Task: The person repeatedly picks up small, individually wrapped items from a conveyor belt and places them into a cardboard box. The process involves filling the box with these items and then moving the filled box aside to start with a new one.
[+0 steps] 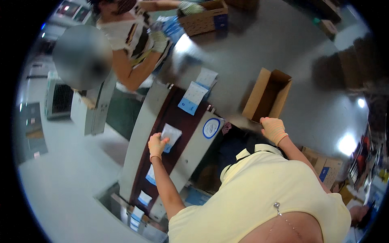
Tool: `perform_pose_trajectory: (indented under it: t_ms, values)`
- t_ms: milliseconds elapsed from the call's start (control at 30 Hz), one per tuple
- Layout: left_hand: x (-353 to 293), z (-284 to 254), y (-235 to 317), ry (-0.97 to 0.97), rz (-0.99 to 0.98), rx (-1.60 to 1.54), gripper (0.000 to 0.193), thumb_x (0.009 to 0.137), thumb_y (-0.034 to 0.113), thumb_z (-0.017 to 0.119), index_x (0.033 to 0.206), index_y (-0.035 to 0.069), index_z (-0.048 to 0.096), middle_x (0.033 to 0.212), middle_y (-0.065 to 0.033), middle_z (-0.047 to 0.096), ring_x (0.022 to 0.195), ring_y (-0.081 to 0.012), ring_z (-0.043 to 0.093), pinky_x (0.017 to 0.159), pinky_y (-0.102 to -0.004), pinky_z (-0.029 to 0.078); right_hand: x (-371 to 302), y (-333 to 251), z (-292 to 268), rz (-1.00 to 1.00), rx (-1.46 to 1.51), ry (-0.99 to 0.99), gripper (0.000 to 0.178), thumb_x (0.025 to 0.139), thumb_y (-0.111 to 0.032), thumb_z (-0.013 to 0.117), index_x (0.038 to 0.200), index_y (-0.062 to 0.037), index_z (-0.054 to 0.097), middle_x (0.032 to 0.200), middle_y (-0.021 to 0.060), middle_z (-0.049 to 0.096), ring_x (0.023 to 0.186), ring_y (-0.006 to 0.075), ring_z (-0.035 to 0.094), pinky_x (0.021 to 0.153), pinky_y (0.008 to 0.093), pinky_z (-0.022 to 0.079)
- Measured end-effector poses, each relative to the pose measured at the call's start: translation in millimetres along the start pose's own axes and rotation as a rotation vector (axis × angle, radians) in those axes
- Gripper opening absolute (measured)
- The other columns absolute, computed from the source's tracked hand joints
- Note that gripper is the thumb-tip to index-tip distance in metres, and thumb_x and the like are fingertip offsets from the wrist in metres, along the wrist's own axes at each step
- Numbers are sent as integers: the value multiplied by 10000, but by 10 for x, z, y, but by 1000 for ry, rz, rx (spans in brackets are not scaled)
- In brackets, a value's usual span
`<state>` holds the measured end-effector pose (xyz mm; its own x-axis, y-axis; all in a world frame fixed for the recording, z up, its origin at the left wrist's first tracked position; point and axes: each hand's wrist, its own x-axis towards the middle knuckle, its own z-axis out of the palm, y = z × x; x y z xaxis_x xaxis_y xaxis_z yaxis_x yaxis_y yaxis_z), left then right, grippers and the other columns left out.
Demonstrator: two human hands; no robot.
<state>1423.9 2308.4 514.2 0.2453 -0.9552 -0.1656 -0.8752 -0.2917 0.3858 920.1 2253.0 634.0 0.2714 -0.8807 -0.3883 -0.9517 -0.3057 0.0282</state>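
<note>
Here your left hand (157, 144) has its grip closed on a white packet (172, 135) over the dark conveyor belt (175, 118). Your right hand (273, 129), gloved and curled, rests on the bench (243, 60) just below the open cardboard box (267, 95); its grip holds nothing visible.

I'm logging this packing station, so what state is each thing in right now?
Left hand: gloved, fingers closed on a white packet.
White packet: held over the dark conveyor belt.
Right hand: gloved, resting at the near edge of the cardboard box.
Cardboard box: open, flaps up, looks empty.
Blue-and-white packet: lying flat further up the belt.
</note>
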Motion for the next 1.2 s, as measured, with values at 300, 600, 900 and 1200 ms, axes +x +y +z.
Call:
perform_pose_trajectory:
  t_ms: [300, 600, 900, 1200]
  values:
    - [1074, -637, 1776, -68, 232, -516, 426, 797, 287, 727, 1021, -64, 638, 1017, -131, 663, 916, -222, 606, 808, -348, 468, -847, -593, -332, 94, -9, 6, 259, 803, -249, 656, 989, -69, 629, 923, 111, 672, 864, 289, 670, 703, 404, 546]
    - [1592, 125, 2232, -345, 381, -285, 748, 591, 253, 855, 1233, 18, 552, 1143, -149, 631, 996, -292, 628, 829, -398, 505, -1002, -334, -604, 138, 91, -6, 222, 805, -223, 645, 952, -57, 631, 876, 122, 678, 832, 300, 672, 680, 416, 544]
    - [296, 630, 4263, 197, 985, 647, 321, 862, 199, 549, 1179, 164, 511, 992, -42, 571, 995, -201, 551, 845, -392, 387, -981, 382, -696, -27, 95, 47, 168, 798, -139, 610, 944, -60, 638, 807, 130, 668, 751, 305, 671, 633, 435, 534]
    - [692, 232, 4634, 124, 999, 692, 198, 787, 167, 637, 983, 149, 612, 939, -37, 656, 927, -220, 632, 761, -382, 464, -776, 689, -805, -22, 121, 87, 169, 804, -123, 575, 948, -66, 642, 811, 115, 679, 783, 301, 672, 646, 431, 531]
